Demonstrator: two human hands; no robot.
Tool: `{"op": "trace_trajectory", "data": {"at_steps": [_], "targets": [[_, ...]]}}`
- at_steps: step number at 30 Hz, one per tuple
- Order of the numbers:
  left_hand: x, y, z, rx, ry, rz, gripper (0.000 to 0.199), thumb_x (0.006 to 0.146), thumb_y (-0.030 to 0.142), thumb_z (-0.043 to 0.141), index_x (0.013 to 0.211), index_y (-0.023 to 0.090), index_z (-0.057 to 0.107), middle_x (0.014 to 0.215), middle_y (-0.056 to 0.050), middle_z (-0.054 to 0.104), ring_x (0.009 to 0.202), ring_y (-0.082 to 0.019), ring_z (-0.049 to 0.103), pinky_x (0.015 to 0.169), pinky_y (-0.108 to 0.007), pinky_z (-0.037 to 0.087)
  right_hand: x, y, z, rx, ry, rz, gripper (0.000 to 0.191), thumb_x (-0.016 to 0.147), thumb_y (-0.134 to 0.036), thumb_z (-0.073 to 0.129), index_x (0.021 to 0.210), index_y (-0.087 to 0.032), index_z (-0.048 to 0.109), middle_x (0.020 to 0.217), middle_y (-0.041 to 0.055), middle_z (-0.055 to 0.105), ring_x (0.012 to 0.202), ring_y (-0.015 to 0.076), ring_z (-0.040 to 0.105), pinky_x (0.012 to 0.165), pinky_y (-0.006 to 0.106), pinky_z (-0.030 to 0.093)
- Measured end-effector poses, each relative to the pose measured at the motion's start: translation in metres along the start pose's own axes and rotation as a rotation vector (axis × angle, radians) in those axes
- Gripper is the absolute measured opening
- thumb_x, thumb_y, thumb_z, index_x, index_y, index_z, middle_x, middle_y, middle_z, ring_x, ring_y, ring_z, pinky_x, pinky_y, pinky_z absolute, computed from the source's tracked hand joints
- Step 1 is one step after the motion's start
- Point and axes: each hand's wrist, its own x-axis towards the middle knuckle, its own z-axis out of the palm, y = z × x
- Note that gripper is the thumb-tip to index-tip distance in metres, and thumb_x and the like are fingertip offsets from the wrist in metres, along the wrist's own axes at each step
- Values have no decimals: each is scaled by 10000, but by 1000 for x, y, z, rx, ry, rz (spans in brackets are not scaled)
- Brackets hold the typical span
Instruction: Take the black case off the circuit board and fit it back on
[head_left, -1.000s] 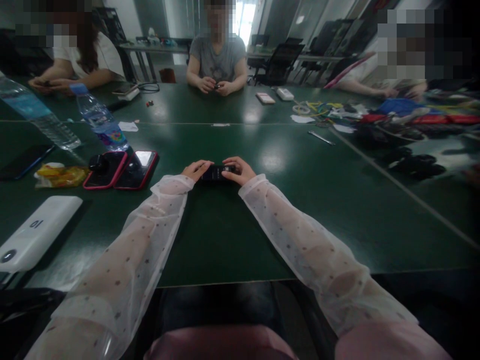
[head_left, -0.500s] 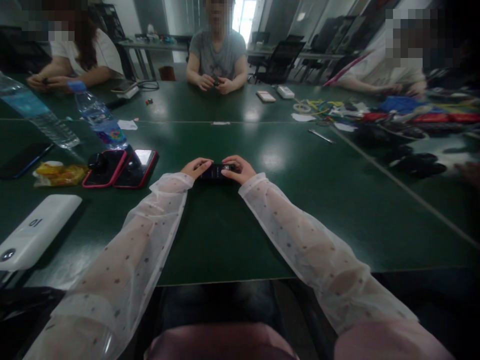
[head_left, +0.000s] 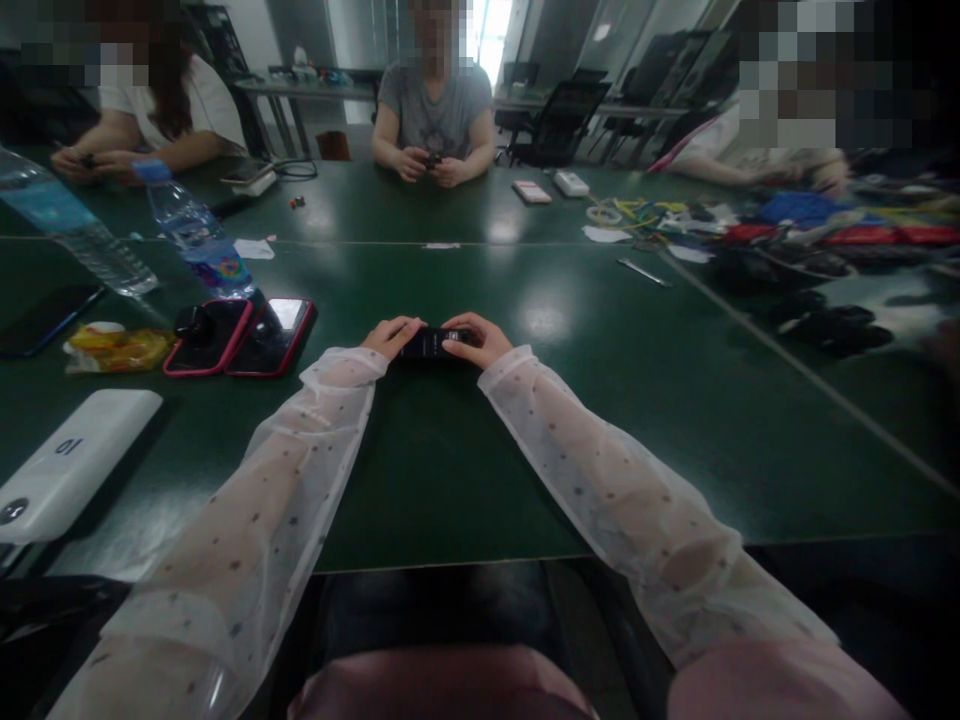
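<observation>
A bright window (head_left: 489,32) backs the dim room, where a glossy green worktop (head_left: 442,460) is crossed by pale seams (head_left: 825,395). In the head view, a flat black device (head_left: 421,344) sits centrally between the hands — the left hand (head_left: 388,337) grasps one end, the right hand (head_left: 478,341) the other, thumb on its face. Sheer white sleeves (head_left: 285,490) carry dark stars. Leftward are clear plastic bottles (head_left: 201,240), red-rimmed phones (head_left: 271,340) and a smooth, rounded white slab (head_left: 86,455).
</observation>
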Motion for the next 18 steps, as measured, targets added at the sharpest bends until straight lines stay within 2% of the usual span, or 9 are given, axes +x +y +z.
{"op": "trace_trajectory", "data": {"at_steps": [4, 8, 15, 18], "targets": [[-2, 7, 0, -32, 50, 28, 631, 900, 680, 313, 1200, 231, 640, 1257, -64, 630, 1214, -274, 530, 1084, -424, 359, 1, 6, 2, -19, 40, -21, 450, 711, -528, 728, 1020, -228, 597, 964, 54, 668, 895, 232, 646, 859, 460, 518], [-2, 13, 0, -68, 51, 32, 689, 867, 719, 332, 1196, 191, 629, 1250, -94, 636, 1194, -280, 550, 1070, -417, 375, 6, 19, 2, -69, 95, -38, 440, 751, -570, 674, 1028, -235, 603, 964, 49, 653, 886, 226, 634, 858, 456, 515], [-2, 10, 3, -53, 66, 77, 769, 831, 767, 360, 1229, 157, 604, 1219, -134, 632, 1169, -297, 567, 1031, -445, 405, 7, 26, 5, -110, 161, -36, 499, 784, -667, 589, 1036, -237, 607, 1048, 67, 650, 1025, 243, 623, 964, 466, 477], [-4, 8, 3, -68, 38, 91, 842, 788, 796, 409, 1266, 123, 574, 1235, -166, 612, 1136, -302, 590, 1000, -439, 437, 5, 23, 5, -121, 155, -42, 582, 728, -680, 642, 1106, -239, 593, 1105, 81, 641, 1092, 262, 608, 999, 484, 457]]}}
